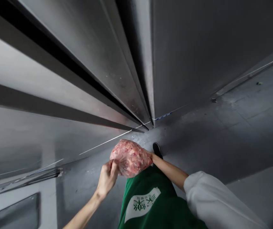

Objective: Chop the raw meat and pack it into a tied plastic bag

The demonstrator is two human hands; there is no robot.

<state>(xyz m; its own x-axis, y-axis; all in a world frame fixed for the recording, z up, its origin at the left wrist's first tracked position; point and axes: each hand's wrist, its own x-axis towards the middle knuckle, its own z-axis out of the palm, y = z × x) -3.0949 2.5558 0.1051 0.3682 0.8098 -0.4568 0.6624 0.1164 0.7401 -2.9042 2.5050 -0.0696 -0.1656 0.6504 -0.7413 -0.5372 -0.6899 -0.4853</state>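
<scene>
A clear plastic bag of pinkish-red chopped meat (132, 158) hangs in front of my green apron, above the floor. My left hand (108, 176) is closed on the gathered plastic at the bag's left side, thumb and fingers pinched together. At the bag's right end is my right hand (150, 156), mostly hidden behind the bag. Its wrist meets the bag there, but its fingers do not show.
Tall metal cabinet panels (98, 47) rise close in front, with dark gaps between them. Another broad metal panel (198, 47) stands at the right. Grey floor (243, 127) extends right, and a black shoe (157, 149) shows beyond the bag. A dark flat object (17, 213) is at lower left.
</scene>
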